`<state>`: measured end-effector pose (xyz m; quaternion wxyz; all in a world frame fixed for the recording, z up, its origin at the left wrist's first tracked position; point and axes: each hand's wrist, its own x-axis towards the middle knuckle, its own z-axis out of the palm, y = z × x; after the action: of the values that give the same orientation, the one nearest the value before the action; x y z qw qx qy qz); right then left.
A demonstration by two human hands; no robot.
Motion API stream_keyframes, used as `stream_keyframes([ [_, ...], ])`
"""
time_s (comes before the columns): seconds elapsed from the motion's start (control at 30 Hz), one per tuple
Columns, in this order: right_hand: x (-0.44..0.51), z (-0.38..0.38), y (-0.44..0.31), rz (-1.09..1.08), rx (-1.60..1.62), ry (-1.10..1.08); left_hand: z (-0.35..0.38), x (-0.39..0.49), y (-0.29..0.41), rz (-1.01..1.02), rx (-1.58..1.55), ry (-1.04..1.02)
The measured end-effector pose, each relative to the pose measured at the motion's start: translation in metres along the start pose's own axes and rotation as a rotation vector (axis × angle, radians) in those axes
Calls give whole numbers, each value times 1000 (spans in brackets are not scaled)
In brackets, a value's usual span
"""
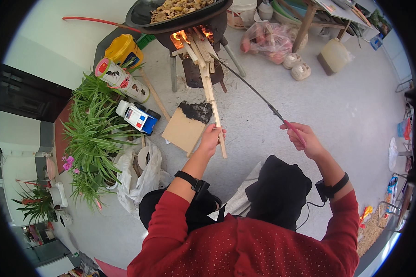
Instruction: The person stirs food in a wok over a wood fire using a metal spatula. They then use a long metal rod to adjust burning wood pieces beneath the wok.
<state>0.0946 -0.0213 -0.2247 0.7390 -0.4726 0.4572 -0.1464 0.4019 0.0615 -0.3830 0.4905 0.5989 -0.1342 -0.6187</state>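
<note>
My left hand [212, 139] grips the near end of a long, pale wooden strip [215, 112], which runs forward towards the fire opening. In my right hand [305, 139] is the pink handle of long, dark metal fire tongs [253, 88]; their far end reaches the wood at the stove's mouth. Several pieces of split wood [197, 50] stick out of the burning stove [216, 26]. Flames [179, 38] show on both sides of the wood. On top of the stove sits a large black wok [140, 15] with chopped, browned food [180, 9] in it.
A charred board [183, 128] lies on the floor left of the strip. Further left are a toy truck [137, 117], a patterned tube [123, 80], a yellow bucket [124, 51] and spider plants [93, 128]. A bag [263, 39], slippers [300, 71] and a plastic jug [332, 55] stand at right.
</note>
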Motion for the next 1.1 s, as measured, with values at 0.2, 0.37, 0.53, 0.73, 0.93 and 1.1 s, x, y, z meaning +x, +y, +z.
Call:
stream_keyframes([
  [0.2, 13, 13, 7, -86, -118, 58, 1, 3, 17, 60, 12, 50],
  [0.37, 18, 16, -1, -127, -82, 60, -2, 2, 22, 25, -43, 108],
  [0.53, 2, 4, -5, -129, 70, -9, -8, -1, 28, 42, -125, 37],
  [0.73, -42, -20, 4, -92, -65, 34, -17, -8, 41, 36, -285, -27],
  [0.93, -61, -23, 0, -36, -274, 99, -24, -11, 55, 16, -381, -52],
  [1.1, -29, 0, 1, -125, -541, 167, -23, -14, 64, 58, -278, 6],
])
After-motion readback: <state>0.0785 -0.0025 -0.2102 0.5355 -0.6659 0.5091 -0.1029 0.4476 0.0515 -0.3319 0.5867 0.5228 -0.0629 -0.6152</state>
